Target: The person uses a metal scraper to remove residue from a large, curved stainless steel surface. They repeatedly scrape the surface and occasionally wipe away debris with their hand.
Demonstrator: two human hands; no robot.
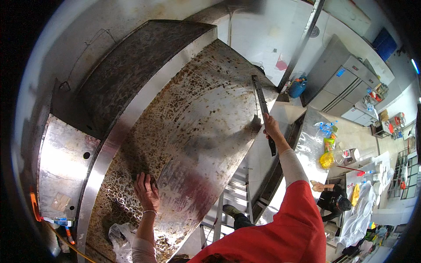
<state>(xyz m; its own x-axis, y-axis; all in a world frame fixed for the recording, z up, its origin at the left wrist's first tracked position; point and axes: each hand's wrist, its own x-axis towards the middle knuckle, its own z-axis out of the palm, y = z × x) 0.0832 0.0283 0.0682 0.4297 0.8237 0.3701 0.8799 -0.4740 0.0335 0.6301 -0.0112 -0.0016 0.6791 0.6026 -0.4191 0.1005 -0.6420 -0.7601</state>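
A large sloping sheet-metal panel (204,115), possibly the top of an exhaust hood, lies before me, spotted with brown grease and grime. My right hand (271,126) grips a long, flat, dark metal bar (260,93) near the panel's right edge. One end of the bar reaches over the panel; the other sticks out below my fist. On the grimy left part rests my left hand (147,194), fingers bent down against the metal. Something dark shows beside its fingertips, but whether the hand holds it is unclear. Near my left forearm lies a crumpled clear plastic bag (121,238).
A metal ladder (218,217) stands below, with a shoe (231,210) on it. Steel post (301,46) rises at the panel's far corner. Below right are a steel table (304,144) with an oil bottle (329,159), a blue gas cylinder (297,87), a refrigerator (342,85) and another person (332,202).
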